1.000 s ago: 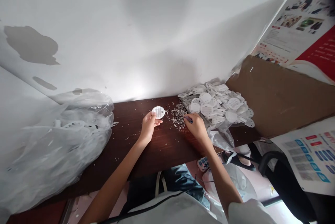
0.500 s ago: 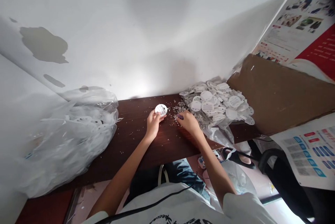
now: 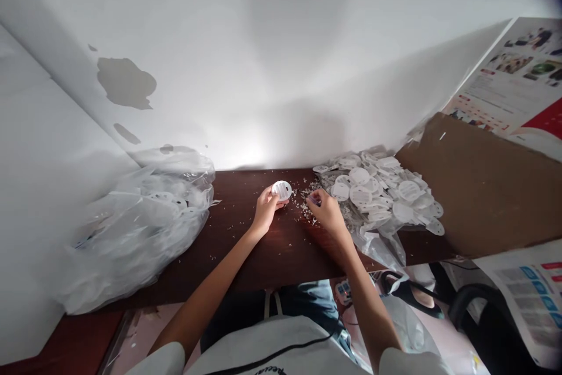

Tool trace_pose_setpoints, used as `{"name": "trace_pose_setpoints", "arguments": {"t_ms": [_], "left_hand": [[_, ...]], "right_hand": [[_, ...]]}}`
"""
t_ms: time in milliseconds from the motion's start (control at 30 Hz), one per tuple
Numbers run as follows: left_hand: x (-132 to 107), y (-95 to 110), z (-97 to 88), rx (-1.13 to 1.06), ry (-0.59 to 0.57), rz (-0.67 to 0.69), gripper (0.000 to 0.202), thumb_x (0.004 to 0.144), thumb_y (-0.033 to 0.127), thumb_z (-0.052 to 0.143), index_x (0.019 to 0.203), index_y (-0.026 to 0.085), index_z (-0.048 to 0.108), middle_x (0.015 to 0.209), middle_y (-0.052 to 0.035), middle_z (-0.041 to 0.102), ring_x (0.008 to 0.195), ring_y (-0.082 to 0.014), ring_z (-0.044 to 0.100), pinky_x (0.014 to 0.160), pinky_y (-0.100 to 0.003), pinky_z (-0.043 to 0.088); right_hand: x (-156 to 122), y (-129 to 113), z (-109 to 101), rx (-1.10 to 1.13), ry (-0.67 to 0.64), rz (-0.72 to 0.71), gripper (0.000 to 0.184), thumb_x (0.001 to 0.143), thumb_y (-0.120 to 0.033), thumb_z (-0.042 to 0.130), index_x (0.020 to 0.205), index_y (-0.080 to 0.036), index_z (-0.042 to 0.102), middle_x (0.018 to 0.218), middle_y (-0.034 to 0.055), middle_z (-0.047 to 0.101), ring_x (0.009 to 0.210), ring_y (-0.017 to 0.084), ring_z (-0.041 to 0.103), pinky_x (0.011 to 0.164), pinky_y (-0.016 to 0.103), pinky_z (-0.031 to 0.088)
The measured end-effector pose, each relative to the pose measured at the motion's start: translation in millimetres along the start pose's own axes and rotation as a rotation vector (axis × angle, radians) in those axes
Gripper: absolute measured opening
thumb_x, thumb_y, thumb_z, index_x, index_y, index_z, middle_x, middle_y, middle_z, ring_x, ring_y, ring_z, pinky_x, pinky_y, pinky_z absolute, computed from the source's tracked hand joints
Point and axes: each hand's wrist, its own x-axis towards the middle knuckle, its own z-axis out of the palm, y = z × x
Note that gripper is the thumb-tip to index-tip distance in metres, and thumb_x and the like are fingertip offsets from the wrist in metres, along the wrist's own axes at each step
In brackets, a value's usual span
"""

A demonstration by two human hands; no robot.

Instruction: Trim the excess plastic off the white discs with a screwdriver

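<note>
A round white plastic disc with slots (image 3: 281, 190) is pinched between the thumb and fingers of my left hand (image 3: 266, 209), held up over the dark wooden table (image 3: 254, 264). To its right, my right hand (image 3: 325, 209) has its fingers closed around a small purplish thing (image 3: 313, 200) whose kind I cannot make out. That hand is just over a scatter of tiny pale bits (image 3: 304, 206). A heap of similar white discs (image 3: 377, 188) lies beyond it on the right, partly on clear plastic.
On the left stands a large clear plastic bag (image 3: 144, 234) filled with white pieces. A brown cardboard sheet (image 3: 487, 188) leans at the right, below a printed poster (image 3: 504, 88). The white wall (image 3: 246, 100) rises behind the table.
The camera view has shifted, so everything sits further right in the picture. My left hand still holds the disc, and my right hand remains over the tiny bits with the purplish thing.
</note>
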Motion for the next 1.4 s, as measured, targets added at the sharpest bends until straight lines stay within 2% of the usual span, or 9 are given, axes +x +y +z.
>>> {"name": "trace_pose_setpoints", "arguments": {"t_ms": [233,333,400,467,533,667,867,1100,1400], "left_hand": [[19.7,-10.4,6.7,0.063,-0.07,0.033,0.059,0.094,0.051,0.069,0.139,0.013,0.061,0.118,-0.0153,0.076,0.079,-0.0212,0.08,0.072,-0.03,0.063],[17.9,-18.8,8.6,0.144,-0.067,0.083,0.061,0.097,0.055,0.066,0.141,0.013,0.061,0.114,-0.0149,0.077,0.073,-0.0204,0.079,0.065,-0.029,0.061],[15.6,-21.6,9.1,0.184,-0.051,0.11,0.06,0.097,0.055,0.065,0.14,0.013,0.062,0.115,-0.0149,0.077,0.073,-0.0203,0.078,0.065,-0.03,0.062],[14.2,-22.0,8.7,0.217,-0.042,0.123,0.056,0.098,0.055,0.065,0.137,0.015,0.064,0.115,-0.0141,0.077,0.077,-0.0206,0.078,0.068,-0.031,0.063],[14.1,-21.4,7.6,0.234,-0.041,0.127,0.054,0.099,0.054,0.064,0.136,0.016,0.065,0.115,-0.0134,0.077,0.08,-0.0207,0.078,0.07,-0.031,0.064],[17.0,-24.0,4.1,0.224,-0.05,0.123,0.059,0.098,0.058,0.063,0.14,0.016,0.063,0.119,-0.0137,0.077,0.081,-0.021,0.078,0.07,-0.031,0.065],[20.8,-32.4,2.5,0.262,-0.035,0.1,0.064,0.099,0.06,0.062,0.145,0.017,0.058,0.125,-0.014,0.075,0.08,-0.0206,0.079,0.072,-0.032,0.065],[17.9,-27.2,2.1,0.277,-0.059,0.128,0.062,0.098,0.061,0.064,0.14,0.016,0.062,0.117,-0.0134,0.076,0.081,-0.0206,0.077,0.071,-0.032,0.064],[18.6,-27.3,2.3,0.253,-0.081,0.109,0.063,0.098,0.062,0.064,0.142,0.017,0.06,0.12,-0.014,0.075,0.083,-0.0214,0.078,0.075,-0.035,0.065]], "right_hand": [[67.5,-3.2,19.5,0.419,-0.092,-0.013,0.027,0.083,-0.046,0.071,0.092,-0.023,0.061,0.082,0.0002,0.065,0.072,0.017,0.057,0.069,0.03,0.047],[76.4,-4.2,31.1,0.585,-0.168,0.111,0.033,0.081,-0.051,0.074,0.094,-0.023,0.061,0.074,-0.0024,0.06,0.054,0.013,0.043,0.051,0.028,0.037],[74.6,-2.6,36.0,0.646,-0.191,0.143,0.034,0.083,-0.053,0.073,0.095,-0.023,0.061,0.075,-0.0018,0.062,0.05,0.011,0.039,0.047,0.028,0.033],[70.6,0.5,38.7,0.624,-0.164,0.096,0.032,0.087,-0.053,0.07,0.094,-0.023,0.063,0.082,0.0014,0.067,0.055,0.013,0.047,0.052,0.029,0.04],[66.9,3.8,39.5,0.54,-0.098,0.017,0.03,0.089,-0.051,0.068,0.099,-0.023,0.066,0.091,0.0048,0.073,0.071,0.018,0.062,0.066,0.032,0.05],[60.7,5.7,37.2,0.365,-0.007,-0.085,0.029,0.091,-0.044,0.067,0.111,-0.023,0.068,0.103,0.0071,0.077,0.094,0.023,0.07,0.085,0.035,0.054],[52.6,-1.1,33.6,0.253,-0.015,-0.133,0.024,0.094,-0.039,0.062,0.107,-0.024,0.075,0.1,0.0047,0.08,0.089,0.022,0.071,0.084,0.033,0.053],[51.1,-7.1,38.3,0.183,-0.041,-0.151,0.022,0.094,-0.038,0.061,0.104,-0.024,0.076,0.099,0.0051,0.08,0.088,0.022,0.073,0.083,0.032,0.053],[49.7,-1.0,42.1,0.241,-0.042,-0.178,0.021,0.094,-0.037,0.063,0.104,-0.024,0.076,0.102,0.0053,0.08,0.091,0.023,0.073,0.084,0.032,0.053]]}}
